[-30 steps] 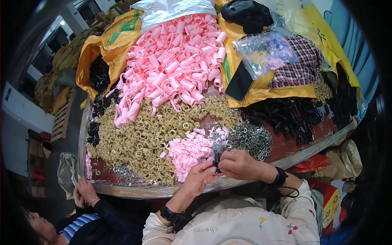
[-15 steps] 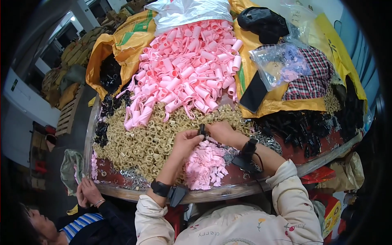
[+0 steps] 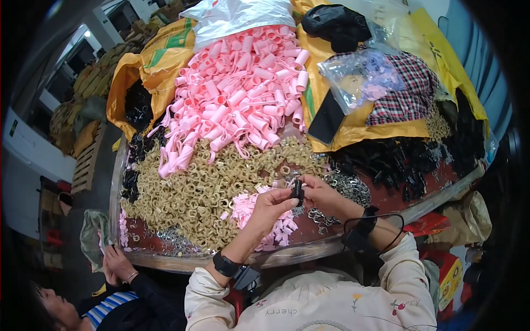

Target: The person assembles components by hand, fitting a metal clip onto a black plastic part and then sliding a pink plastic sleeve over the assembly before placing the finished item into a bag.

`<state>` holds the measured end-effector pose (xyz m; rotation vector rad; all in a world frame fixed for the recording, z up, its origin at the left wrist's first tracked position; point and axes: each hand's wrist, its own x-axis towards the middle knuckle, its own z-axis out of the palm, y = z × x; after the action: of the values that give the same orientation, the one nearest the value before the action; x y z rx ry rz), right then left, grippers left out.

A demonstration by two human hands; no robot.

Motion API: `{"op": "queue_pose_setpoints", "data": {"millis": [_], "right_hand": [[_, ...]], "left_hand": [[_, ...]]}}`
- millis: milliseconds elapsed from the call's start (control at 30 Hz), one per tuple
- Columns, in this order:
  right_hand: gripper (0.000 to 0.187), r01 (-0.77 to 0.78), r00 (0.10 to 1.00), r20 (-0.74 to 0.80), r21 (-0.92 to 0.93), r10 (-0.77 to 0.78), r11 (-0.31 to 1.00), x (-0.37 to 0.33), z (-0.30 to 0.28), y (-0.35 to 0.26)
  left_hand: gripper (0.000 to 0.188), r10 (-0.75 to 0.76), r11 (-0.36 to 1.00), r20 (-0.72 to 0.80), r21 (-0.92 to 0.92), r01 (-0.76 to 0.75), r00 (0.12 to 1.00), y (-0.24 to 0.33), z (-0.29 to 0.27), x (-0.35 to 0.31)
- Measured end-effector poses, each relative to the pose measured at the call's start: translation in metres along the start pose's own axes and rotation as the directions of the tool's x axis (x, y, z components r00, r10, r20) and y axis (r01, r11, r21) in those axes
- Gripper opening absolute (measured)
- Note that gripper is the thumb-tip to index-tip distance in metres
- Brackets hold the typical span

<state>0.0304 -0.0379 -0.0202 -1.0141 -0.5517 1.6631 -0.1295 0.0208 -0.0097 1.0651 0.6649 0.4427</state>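
Over the middle of the table, my left hand pinches a small black plastic part between thumb and fingers. My right hand meets it from the other side, fingers closed at the part; whether they hold something small as well is hidden. Just under my left wrist spreads a pile of small flat pink pieces. Beyond both hands lies a wide heap of tan ring-shaped fittings. Silver metal hooks lie beside my right hand.
Pink plastic tubes with straps spill from a white sack at the back. A phone rests on yellow sacking, near black plastic parts. The wooden table edge runs before me. A co-worker's hands are at the left.
Both hands have moved right and nearer to me with the black part, away from the tan heap. The whole view has shifted slightly.
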Motion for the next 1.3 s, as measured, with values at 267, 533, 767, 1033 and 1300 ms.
{"op": "queue_pose_setpoints", "data": {"millis": [267, 533, 767, 1033, 1300], "right_hand": [[0.008, -0.217, 0.956, 0.226, 0.125, 0.186, 0.968, -0.027, -0.039, 0.005], [0.009, -0.077, 0.995, 0.064, 0.081, 0.072, 0.994, -0.026, -0.034, 0.018], [0.015, 0.317, 0.927, -0.004, -0.524, -0.375, 0.791, -0.037, -0.020, 0.020], [0.010, 0.462, 0.859, -0.011, -0.419, -0.513, 0.782, -0.064, -0.009, -0.012], [0.006, 0.530, 0.824, 0.125, -0.514, -0.553, 0.674, -0.070, 0.003, -0.015]], "left_hand": [[0.030, 0.047, 0.999, 0.246, -0.009, -0.046, 0.968, -0.006, 0.025, -0.011], [0.028, -0.022, 0.998, 0.150, -0.051, 0.030, 0.989, -0.018, 0.023, -0.010], [0.023, -0.085, 0.919, 0.054, -0.383, 0.100, 0.995, -0.025, 0.015, -0.009], [0.021, -0.212, 0.882, 0.024, -0.426, 0.202, 0.977, -0.018, 0.019, -0.019], [0.020, -0.206, 0.875, 0.074, -0.432, 0.218, 0.976, -0.016, 0.018, -0.030]]}}
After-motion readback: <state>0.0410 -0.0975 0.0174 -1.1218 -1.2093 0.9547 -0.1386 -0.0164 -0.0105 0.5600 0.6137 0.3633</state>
